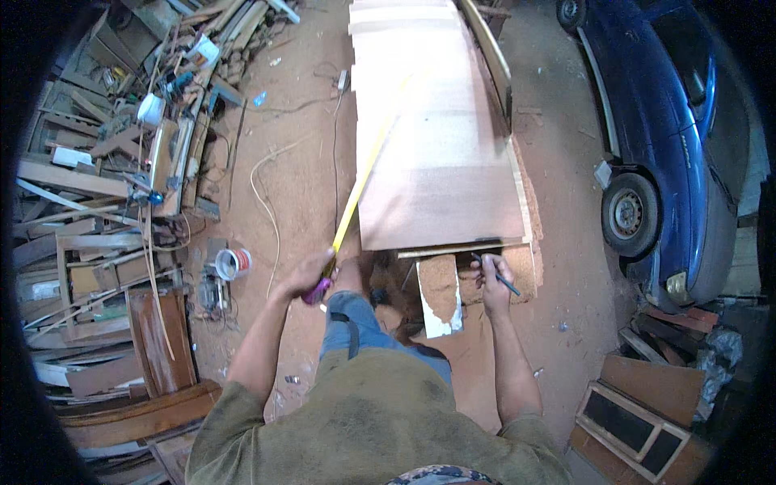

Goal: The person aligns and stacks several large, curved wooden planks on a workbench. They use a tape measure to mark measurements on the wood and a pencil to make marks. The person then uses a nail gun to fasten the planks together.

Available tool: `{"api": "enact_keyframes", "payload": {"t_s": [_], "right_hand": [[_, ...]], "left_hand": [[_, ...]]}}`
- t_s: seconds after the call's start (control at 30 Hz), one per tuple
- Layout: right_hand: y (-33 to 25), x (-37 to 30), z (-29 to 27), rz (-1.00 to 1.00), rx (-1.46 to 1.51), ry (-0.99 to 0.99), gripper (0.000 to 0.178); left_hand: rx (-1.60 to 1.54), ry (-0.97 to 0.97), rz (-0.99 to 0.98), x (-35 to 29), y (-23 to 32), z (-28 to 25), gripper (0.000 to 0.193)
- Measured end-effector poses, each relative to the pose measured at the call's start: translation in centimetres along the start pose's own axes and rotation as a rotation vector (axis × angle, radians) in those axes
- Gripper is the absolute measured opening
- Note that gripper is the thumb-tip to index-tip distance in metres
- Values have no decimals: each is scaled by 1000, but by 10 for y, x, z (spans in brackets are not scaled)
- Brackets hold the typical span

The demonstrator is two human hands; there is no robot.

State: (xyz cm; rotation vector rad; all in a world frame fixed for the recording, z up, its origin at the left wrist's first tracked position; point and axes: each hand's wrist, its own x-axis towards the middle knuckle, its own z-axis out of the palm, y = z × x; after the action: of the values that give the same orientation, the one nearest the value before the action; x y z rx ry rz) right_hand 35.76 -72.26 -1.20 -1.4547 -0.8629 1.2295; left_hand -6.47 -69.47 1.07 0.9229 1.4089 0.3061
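Clock: read from the middle of the view.
Timber pile (97, 174): 9 to 10 o'clock, jumbled boards and offcuts.
White tub (233, 263): 9 o'clock, on the dirt floor (275, 105).
Left hand (305, 276): 8 o'clock, low beside the panel (440, 194); elbow bent, forearm aimed at 1 o'clock. Fingers curled round the purple case of a tape measure (351, 212); grip looks firm, far side of the hand hidden.
Tape measure: yellow blade runs toward 1 o'clock over the panel's left edge; far end lost in glare. Can't tell if the blade lies flat on the wood.
Panel: 12 o'clock, long pale sheet, near end facing the person. Looks like measuring in hand, marking not begun; next move seems to call for a steady, straight blade and the pen tip on the wood.
Sawdusty white offcut (442, 325): 5 o'clock, below the panel's near end.
Right hand (491, 279): 4 o'clock, just off the near edge; forearm nearly upright, pointing 12. Fingers pinched together on a dark pen (508, 284).
Pen: slants 10 to 4 o'clock; contact with anything else unclear.
Blue car (671, 153): 2 to 3 o'clock, well apart.
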Motion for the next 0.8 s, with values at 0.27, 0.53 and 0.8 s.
{"api": "enact_keyframes", "payload": {"t_s": [0.27, 0.53, 0.8], "right_hand": [[16, 19, 89, 42, -167, -256, 37], [-24, 145, 378, 99, -223, -415, 28], [-120, 301, 545, 110, 10, -35, 25]], "left_hand": [[-322, 74, -201, 10, -16, -36, 52], [35, -220, 105, 137, 67, -171, 41], [17, -343, 15, 156, 117, -385, 38]]}}
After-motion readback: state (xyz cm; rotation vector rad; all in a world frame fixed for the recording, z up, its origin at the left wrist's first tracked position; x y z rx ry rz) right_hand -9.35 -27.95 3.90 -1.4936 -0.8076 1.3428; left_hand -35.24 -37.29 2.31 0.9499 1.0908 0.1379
